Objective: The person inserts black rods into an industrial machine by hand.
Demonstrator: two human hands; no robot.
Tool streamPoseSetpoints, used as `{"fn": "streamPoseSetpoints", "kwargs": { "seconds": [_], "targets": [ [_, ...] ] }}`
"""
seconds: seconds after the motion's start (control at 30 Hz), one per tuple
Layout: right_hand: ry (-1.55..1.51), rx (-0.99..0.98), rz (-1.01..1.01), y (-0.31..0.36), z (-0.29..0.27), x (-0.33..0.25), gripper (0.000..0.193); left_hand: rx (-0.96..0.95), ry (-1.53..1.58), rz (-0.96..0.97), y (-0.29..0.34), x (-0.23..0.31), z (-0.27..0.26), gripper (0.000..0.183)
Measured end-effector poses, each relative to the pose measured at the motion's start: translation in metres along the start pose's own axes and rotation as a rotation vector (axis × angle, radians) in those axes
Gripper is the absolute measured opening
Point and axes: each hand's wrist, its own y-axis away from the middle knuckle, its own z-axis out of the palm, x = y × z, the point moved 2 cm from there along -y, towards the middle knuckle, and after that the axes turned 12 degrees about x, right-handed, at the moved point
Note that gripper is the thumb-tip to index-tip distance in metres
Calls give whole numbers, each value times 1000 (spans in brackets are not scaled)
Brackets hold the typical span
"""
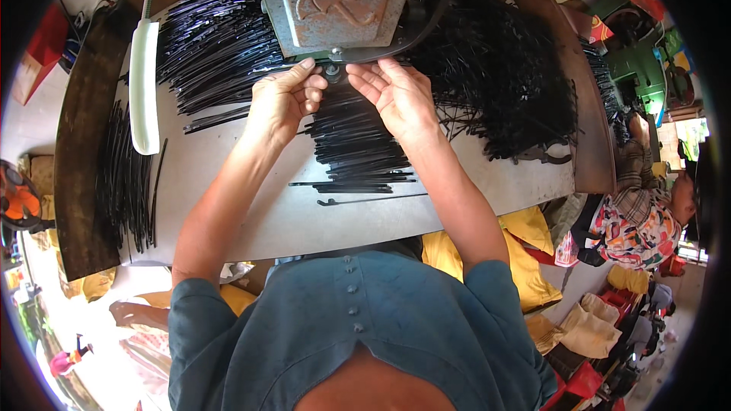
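Both hands are raised to the lower front of a worn grey metal machine (pixel 335 4) with a raised umbrella shape on its face. My left hand (pixel 285 100) is closed, thumb pressed on curled fingers, at a thin black rod that runs under the machine's lower edge. Across from it, my right hand (pixel 400 99) is turned palm up and pinches at the same level; the rod is mostly hidden there. A small bolt (pixel 332 71) shows between the hands. Below them, a stack of thin black rods (pixel 358 144) lies on the pale tabletop (pixel 251 221).
Bundled black rods (pixel 217 46) lie left of the machine, and a tangled heap (pixel 502 68) lies right. More rods (pixel 126 175) rest by the raised wooden edge (pixel 80 160). A white lamp (pixel 145 87) hangs at left. Yellow sacks (pixel 525 259) and a seated person (pixel 640 221) are at right.
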Motion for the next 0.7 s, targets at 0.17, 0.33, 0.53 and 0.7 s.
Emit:
{"fn": "streamPoseSetpoints", "kwargs": {
  "seconds": [0.17,0.33,0.53,0.7],
  "targets": [
    [-26,22,-8,0,1,1,21,-2,34,0,0,0,2,18],
    [-35,45,-26,4,-7,0,18,27,49,-71,5,-7,6,18],
    [158,4,44,13,-24,-17,24,-21,46,-71,-3,-9,-9,19],
    [800,-15,-248,37,-65,-85,22,-12,-8,-66,-1,3,-7,19]
  ]
}}
